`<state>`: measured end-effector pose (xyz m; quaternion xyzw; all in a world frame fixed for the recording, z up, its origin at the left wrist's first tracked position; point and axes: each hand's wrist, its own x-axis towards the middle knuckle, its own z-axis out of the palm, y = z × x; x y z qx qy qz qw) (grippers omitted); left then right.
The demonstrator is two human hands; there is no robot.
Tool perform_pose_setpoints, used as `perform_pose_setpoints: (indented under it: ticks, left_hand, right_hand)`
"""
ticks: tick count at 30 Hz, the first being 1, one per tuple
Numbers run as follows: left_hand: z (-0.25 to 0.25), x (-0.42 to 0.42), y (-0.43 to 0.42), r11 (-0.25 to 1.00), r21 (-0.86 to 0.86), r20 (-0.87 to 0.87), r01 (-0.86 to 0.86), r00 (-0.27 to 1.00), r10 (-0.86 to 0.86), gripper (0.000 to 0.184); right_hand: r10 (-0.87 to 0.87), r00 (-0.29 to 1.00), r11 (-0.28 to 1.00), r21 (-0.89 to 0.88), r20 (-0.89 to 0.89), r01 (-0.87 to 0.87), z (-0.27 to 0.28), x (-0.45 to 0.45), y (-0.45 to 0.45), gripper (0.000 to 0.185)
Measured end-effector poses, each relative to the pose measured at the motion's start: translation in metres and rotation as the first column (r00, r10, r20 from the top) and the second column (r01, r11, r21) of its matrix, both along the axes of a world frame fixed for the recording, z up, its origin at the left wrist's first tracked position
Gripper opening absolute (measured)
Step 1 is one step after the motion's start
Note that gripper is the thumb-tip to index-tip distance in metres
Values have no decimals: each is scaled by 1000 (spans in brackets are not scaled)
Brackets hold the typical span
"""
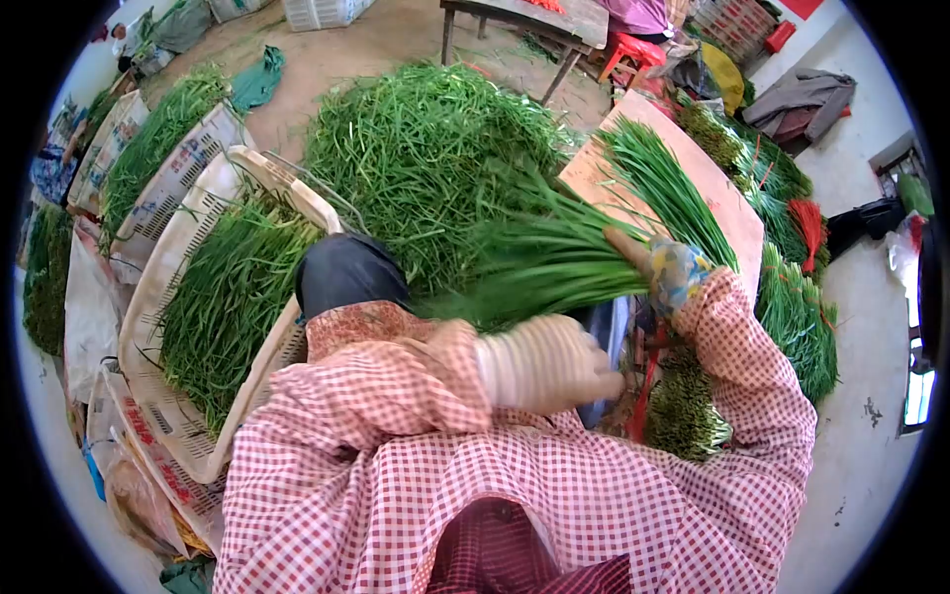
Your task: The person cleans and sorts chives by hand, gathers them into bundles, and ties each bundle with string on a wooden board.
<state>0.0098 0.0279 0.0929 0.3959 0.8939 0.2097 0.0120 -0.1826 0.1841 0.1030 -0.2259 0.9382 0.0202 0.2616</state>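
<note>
Chive bundle (564, 252) grasped near one end in right hand (665, 269), leaves fanning leftward, just beyond left hand (549, 364). Left hand gloved, motion-blurred; cannot tell whether clenched or released.

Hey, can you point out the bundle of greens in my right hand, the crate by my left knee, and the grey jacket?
Bundle of greens (564, 249): head view, middle of the leaves.
Crate (319, 206): head view, far rim.
Grey jacket (809, 102): head view, body of the cloth.

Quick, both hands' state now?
Left hand: white-gloved, blurred; open or closed can't be told.
Right hand: closed on a bunch of long green leafy stalks.
</note>
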Motion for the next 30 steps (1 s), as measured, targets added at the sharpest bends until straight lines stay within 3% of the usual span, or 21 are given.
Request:
perform_pose_setpoints:
  ticks: [1, 2, 4, 5, 7, 8, 9, 10, 13, 14, 15, 17, 19, 21, 23, 25, 27, 29, 30]
  left_hand:
    - [-12, -1, 15, 990, 133, -100, 42, 995, -29, 29]
    - [-24, -7, 26, 987, 153, -97, 47, 995, -32, 29]
    - [-42, -16, 45, 904, 426, -471, -36, 845, 256, 35]
    - [-42, -21, 46, 946, 297, -364, -132, 900, 240, 47]
    - [-60, -31, 47, 948, 150, -331, -282, 889, 317, 53]
    - [-66, -37, 44, 966, 34, -173, -255, 951, 257, 53]
    - [-81, -41, 42, 969, 103, -202, -225, 949, 241, 49]
    - [-87, -42, 38, 981, 57, -197, -185, 961, 192, 46]
    - [-100, -40, 11, 994, -31, -152, -105, 983, 99, 37]
    - [-110, -40, -1, 991, -52, -77, -121, 990, 117, 39]
    - [-117, -42, -14, 987, -73, -6, -141, 990, 141, 41]
    - [-89, -46, -38, 889, -457, 385, -13, 898, 211, 51]
    - [-94, -45, -66, 823, -566, 406, 41, 883, 235, 57]
    - [-141, -49, -112, 809, -587, 362, 42, 907, 215, 56]
    - [-97, -36, -139, 589, -806, 365, -57, 736, 570, 48]
    - [-103, -44, -190, 424, -906, 359, -4, 522, 773, 42]
    - [-85, -34, -215, 383, -852, 152, -357, 530, 834, 35]
    - [-53, -39, -214, 289, -883, 42, -369, 553, 832, 30]
    - [-46, -44, -213, 306, -836, 23, -456, 529, 848, 25]
  right_hand:
    - [89, 996, 991, 99, 3, -89, 13, 9, 6, 83]
    - [146, 989, 977, 152, 16, -147, 8, 20, 20, 75]
    - [165, 986, 983, 73, 15, -166, -24, 37, 62, 61]
    - [143, 990, 990, -4, -6, -143, -46, 47, 84, 54]
    - [99, 992, 983, -146, -76, -110, -79, 62, 106, 42]
    - [94, 987, 981, -158, -128, -114, -89, 69, 110, 45]
    - [240, 943, 941, -182, -232, -285, -87, 74, 117, 48]
    - [367, 861, 877, -177, -352, -446, -86, 80, 123, 51]
    - [369, 853, 850, -236, -369, -470, -88, 82, 133, 50]
    - [200, 935, 892, -339, -294, -298, -98, 82, 136, 46]
    - [198, 936, 889, -348, -290, -296, -110, 79, 143, 46]
    - [293, 871, 807, -386, -394, -447, -109, 73, 145, 62]
    - [360, 824, 755, -382, -438, -532, -90, 75, 138, 67]
    - [394, 792, 782, -283, -466, -555, -89, 75, 136, 65]
    - [372, 773, 782, -275, -513, -559, -91, 73, 138, 64]
    - [397, 780, 753, -314, -483, -578, -85, 69, 143, 65]
    - [382, 779, 767, -300, -496, -567, -87, 67, 147, 63]
    - [443, 757, 723, -308, -479, -618, -75, 64, 147, 62]
    - [444, 782, 776, -249, -436, -580, -71, 66, 148, 56]
